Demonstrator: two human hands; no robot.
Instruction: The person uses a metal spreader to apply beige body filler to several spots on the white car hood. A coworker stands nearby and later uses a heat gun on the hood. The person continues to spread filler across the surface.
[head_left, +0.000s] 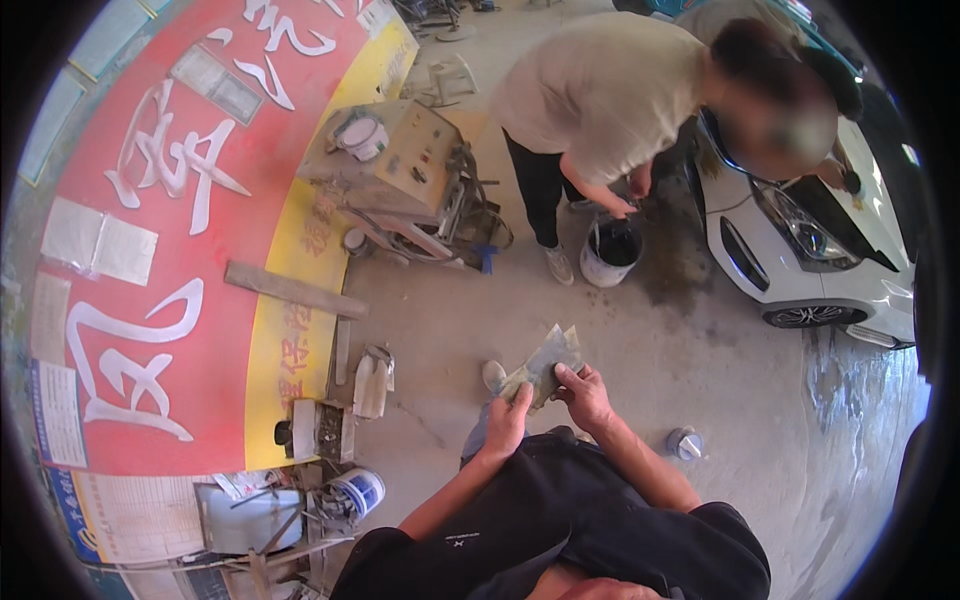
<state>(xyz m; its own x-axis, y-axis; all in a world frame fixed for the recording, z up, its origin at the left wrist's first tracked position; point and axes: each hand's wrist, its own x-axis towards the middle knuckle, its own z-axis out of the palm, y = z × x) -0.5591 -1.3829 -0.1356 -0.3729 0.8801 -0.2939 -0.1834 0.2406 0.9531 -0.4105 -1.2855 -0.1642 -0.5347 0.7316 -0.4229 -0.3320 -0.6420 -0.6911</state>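
Note:
In front of my body I hold thin, stained grey-green sheets (556,352) with pointed corners; their exact kind is not clear. My left hand (509,420) grips the lower left edge, thumb on top and the fingers hidden underneath. On the right side, my right hand (586,396) pinches the sheets with its thumb pressed on the upper face. The two corners at the far end stick up apart from each other, like two overlapping pieces.
Ahead, a person in a beige shirt (600,90) bends over a bucket (611,262) beside a white car (790,230). A round container (686,443) stands on the floor to my right. At left are a machine on a frame (395,160), a plank (295,290) and a red signboard (230,350).

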